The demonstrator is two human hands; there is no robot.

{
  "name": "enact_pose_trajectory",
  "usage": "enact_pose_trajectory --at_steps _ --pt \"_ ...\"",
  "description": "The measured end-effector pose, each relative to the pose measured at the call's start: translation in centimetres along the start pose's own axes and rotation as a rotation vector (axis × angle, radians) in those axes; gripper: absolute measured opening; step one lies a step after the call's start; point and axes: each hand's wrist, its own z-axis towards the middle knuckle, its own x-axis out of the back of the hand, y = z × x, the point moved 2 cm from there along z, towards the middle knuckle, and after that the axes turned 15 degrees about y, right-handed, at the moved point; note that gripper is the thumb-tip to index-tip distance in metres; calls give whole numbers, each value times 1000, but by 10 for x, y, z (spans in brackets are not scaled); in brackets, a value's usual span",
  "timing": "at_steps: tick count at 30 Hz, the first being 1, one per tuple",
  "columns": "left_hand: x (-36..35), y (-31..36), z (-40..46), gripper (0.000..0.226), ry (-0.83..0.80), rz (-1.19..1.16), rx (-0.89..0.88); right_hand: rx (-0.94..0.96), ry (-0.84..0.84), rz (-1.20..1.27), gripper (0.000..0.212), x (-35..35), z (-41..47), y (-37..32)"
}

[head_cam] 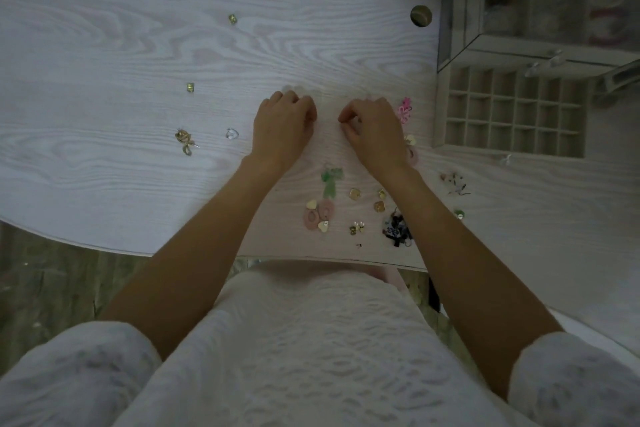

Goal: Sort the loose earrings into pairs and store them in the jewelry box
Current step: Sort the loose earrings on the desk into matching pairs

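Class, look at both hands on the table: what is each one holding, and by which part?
It cannot be told. The left hand and right hand rest curled on the table, fingertips hidden; no earring shows in either.

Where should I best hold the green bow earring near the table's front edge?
Pinch the green bow earring at its knot, where the loops meet, coming straight down from above. It lies flat on the table, so the fingers find no side edge to catch.
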Motion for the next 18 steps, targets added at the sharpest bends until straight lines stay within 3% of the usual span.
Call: enact_pose_trajectory --at_steps 8,18 --pt "-2 13 6 7 -9 -244 5 -70 23 -19 6 1 -10 1" --pt "15 -11 -17 12 66 -146 -59 -100 48 -75 9 0 -12 1"
